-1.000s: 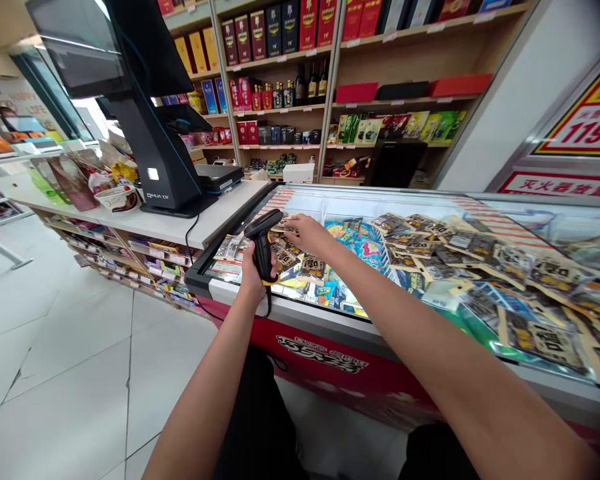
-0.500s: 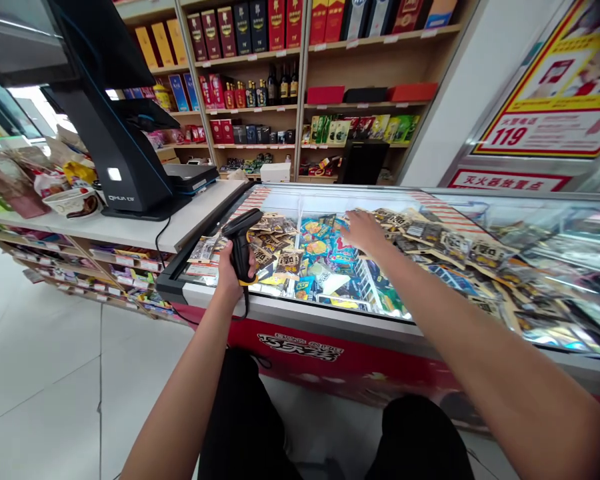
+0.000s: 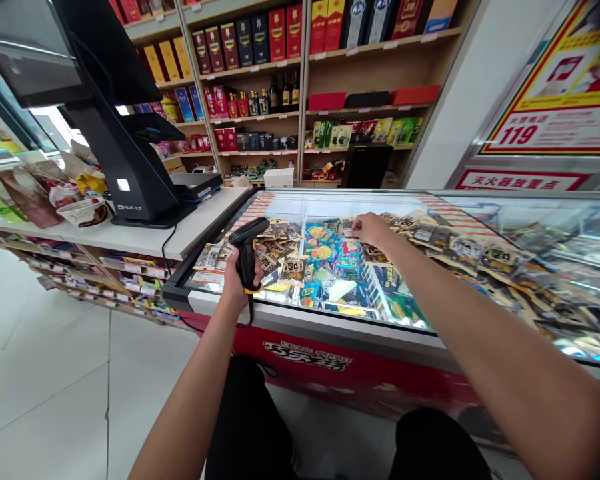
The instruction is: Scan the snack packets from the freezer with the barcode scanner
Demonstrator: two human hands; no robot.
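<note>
My left hand (image 3: 236, 285) is wrapped round the grip of a black barcode scanner (image 3: 247, 249) with a yellow band, held over the near left corner of a glass-topped chest freezer (image 3: 330, 323). My right hand (image 3: 371, 230) reaches across the glass lid and pinches a small snack packet (image 3: 349, 231) at the left end of a row of brown snack packets (image 3: 445, 243). Another heap of the same packets (image 3: 280, 250) lies near the scanner. Colourful ice-cream wrappers (image 3: 330, 257) show through the glass between the two heaps.
A white checkout counter (image 3: 145, 237) stands left with a black point-of-sale terminal (image 3: 115, 113), a bowl (image 3: 84, 212) and bagged goods. Wooden shelves (image 3: 300, 113) of boxes and bottles fill the back wall. A red and yellow poster (image 3: 565, 100) hangs at right. The scanner's cable (image 3: 253, 313) drops over the freezer front.
My right hand moved from the packets beside the scanner rightward across the lid, then closed on a packet at the edge of the right-hand row. The left hand kept holding the scanner.
</note>
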